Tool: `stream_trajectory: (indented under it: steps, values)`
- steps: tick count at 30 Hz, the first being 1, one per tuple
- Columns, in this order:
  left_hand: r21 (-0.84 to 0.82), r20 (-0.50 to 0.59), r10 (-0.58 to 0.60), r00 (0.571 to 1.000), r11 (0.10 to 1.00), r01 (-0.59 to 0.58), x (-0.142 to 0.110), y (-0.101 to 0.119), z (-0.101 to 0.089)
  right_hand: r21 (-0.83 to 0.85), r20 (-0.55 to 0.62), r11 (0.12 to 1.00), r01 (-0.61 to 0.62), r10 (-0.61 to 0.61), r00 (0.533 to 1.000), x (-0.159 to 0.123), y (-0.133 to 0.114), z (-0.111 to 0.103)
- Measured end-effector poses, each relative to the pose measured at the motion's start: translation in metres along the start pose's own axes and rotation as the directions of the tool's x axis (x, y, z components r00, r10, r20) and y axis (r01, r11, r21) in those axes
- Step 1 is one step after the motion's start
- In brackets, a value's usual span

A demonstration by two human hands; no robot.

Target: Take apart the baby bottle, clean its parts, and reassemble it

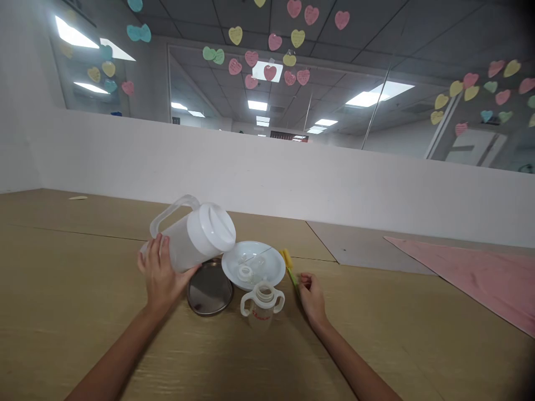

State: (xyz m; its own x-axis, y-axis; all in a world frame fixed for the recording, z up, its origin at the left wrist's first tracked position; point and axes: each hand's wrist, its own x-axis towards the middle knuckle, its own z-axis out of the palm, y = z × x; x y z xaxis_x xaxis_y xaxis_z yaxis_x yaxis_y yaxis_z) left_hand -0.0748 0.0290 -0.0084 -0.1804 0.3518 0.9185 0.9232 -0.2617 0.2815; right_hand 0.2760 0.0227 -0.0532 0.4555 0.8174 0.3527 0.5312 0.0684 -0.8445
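Left hand [162, 273] closed around the white plastic lidded pitcher [186, 242], long axis tilted up-right over the round steel dish [210, 289] at centre frame; half-open right hand [312, 298] just beside the yellow-green brush [291, 271].

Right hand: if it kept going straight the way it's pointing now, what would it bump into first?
Most likely the yellow-and-green brush lying just ahead of the right hand, near its fingertips. The white plate sits beyond it, though depth is hard to judge from this view.
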Motion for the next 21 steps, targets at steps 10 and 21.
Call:
stream_trajectory:
  steps: [10,21]
  values:
    - [0.070,0.027,0.030,0.999,0.997,-0.032,-0.0019,0.0000,0.0008,0.009,0.039,1.000,0.019,-0.019,0.999,-0.0016,-0.0031,-0.0014]
    - [-0.095,0.051,-0.105,0.993,0.989,0.110,0.0007,0.0082,-0.0025,-0.036,0.073,0.999,0.021,-0.018,0.997,-0.0021,-0.0025,-0.0018]
